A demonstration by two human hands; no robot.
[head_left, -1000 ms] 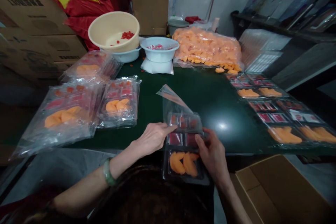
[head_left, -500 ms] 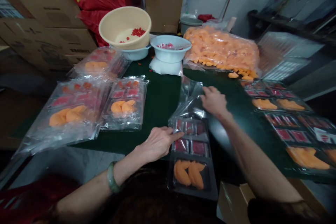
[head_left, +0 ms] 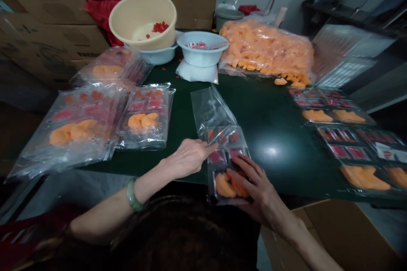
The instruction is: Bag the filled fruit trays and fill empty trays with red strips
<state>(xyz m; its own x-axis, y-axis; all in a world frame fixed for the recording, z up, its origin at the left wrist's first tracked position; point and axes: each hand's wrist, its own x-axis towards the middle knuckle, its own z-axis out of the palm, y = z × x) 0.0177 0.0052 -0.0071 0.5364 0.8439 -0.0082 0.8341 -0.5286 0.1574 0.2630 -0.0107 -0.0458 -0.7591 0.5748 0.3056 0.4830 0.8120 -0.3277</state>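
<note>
Green tabletop [head_left: 273, 106] — plastic tray [head_left: 218, 156], cardboard cartons [head_left: 44, 46]

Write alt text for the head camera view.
A black tray of orange and red pieces sits partly inside a clear plastic bag, the left hand at its edge, the right hand over its near end. Bagged trays lie on the dark green table.

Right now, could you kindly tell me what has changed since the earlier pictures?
The right hand moved back from the clear plastic bag onto the near end of the black tray; its far end is now inside the bag. The left hand stayed on the tray.
</note>
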